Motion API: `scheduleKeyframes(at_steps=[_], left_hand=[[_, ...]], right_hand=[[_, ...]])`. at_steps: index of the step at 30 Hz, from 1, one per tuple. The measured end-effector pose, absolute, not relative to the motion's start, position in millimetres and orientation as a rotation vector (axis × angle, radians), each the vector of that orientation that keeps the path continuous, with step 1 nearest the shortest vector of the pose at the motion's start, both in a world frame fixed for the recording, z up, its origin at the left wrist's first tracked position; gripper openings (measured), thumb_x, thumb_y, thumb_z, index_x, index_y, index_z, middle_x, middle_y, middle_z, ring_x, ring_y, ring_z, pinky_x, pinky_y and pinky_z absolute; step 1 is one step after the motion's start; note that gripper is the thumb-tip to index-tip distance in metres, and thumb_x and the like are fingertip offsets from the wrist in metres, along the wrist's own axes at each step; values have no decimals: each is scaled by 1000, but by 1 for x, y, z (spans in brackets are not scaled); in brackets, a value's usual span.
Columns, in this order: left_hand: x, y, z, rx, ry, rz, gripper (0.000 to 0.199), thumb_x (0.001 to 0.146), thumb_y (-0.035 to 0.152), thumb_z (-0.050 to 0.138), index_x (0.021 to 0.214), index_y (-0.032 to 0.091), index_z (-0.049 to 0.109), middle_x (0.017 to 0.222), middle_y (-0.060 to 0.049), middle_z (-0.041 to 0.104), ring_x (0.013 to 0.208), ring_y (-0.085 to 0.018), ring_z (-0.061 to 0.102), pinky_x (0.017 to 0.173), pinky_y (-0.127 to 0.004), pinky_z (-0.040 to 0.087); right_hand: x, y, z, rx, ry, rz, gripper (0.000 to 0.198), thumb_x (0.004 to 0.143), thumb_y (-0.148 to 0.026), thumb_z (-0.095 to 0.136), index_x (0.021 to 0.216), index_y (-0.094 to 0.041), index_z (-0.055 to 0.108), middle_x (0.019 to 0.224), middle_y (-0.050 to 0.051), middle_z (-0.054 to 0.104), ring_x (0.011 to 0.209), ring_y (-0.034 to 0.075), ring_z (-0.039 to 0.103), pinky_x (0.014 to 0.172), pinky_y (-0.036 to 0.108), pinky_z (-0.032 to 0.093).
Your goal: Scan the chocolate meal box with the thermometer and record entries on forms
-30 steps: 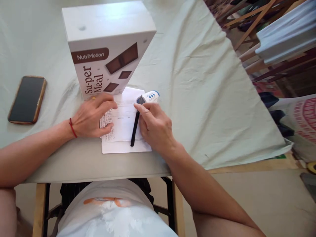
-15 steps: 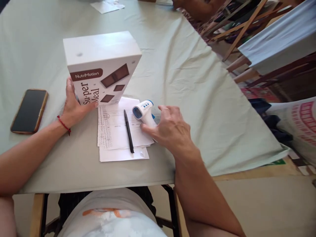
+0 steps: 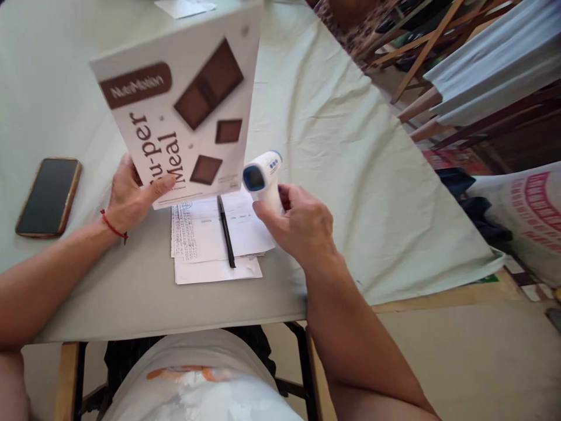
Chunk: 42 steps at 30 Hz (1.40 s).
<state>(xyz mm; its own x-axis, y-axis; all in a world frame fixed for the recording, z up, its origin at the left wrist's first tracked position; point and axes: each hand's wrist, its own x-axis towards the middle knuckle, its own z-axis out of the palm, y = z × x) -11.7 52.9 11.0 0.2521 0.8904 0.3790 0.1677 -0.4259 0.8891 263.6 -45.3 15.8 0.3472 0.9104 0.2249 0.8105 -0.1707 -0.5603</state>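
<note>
Hands both grip: left hand (image 3: pixel 131 196) tilts the cereal box (image 3: pixel 175 105) at eleven o'clock above the papers (image 3: pixel 210 234); right hand (image 3: pixel 302 225) holds the infrared thermometer (image 3: pixel 263 175) at one o'clock of the pen (image 3: pixel 226 231).

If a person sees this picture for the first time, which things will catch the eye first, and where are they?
The big white box with brown squares stands out at upper left, tilted and gripped at its lower corner by the left hand. Right of it, the right hand holds a white and blue thermometer above the papers, where a black pen lies. A dark phone rests on the pale tablecloth, far left.
</note>
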Motion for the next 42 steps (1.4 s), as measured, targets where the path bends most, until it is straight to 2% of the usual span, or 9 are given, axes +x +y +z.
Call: scheduleKeyframes(at_steps=[4,7,9,11,15,21,33,42], left_hand=[[-5,43,12,1694,1006,1077,66,71,64,84,114,21,59,117,-11,73,109,-32,70,88,-48,61],[-5,42,15,1680,1047,1045,64,74,64,82,114,20,60,120,-13,72,113,-35,69,92,-50,60],[-4,42,17,1686,1061,1034,62,74,62,82,113,20,60,120,-12,72,112,-35,69,93,-50,60],[-4,42,19,1701,1059,1029,60,74,61,82,112,20,60,119,-12,73,110,-34,70,94,-51,59],[-4,43,19,1725,1029,1008,57,76,62,81,110,20,62,117,-11,73,109,-34,70,93,-51,58],[-8,46,17,1762,1103,965,60,75,65,79,112,21,63,116,-11,73,108,-35,69,93,-52,57],[-8,47,18,1778,1036,975,53,75,62,81,105,22,63,114,-9,75,105,-33,71,89,-48,61],[-8,47,19,1769,1059,969,54,74,64,81,102,22,64,112,-10,75,105,-34,71,90,-49,60]], right_hand=[[251,-58,19,-1476,-1253,455,30,79,-52,69,86,-24,62,75,4,62,68,20,57,62,37,47],[231,-71,19,-1109,-1187,968,46,75,-66,71,89,-23,63,72,2,59,62,17,55,56,34,47],[217,-75,18,-1039,-1172,1268,50,73,-66,74,91,-21,64,69,0,57,57,15,51,50,31,43],[207,-74,15,-1033,-1145,1394,49,74,-63,75,97,-20,65,72,0,56,59,13,49,51,29,43],[202,-66,9,-1015,-1106,1425,48,75,-57,76,106,-21,65,79,0,56,65,13,49,57,29,45],[204,-62,4,-1033,-1159,1412,38,76,-50,75,100,-21,65,76,-2,53,64,12,45,60,28,43],[203,-62,3,-1077,-1174,1378,24,76,-40,70,91,-21,64,75,-2,52,63,11,42,60,28,37],[202,-62,6,-1055,-1153,1400,30,74,-42,73,94,-22,64,73,-2,52,63,12,42,59,28,39]])
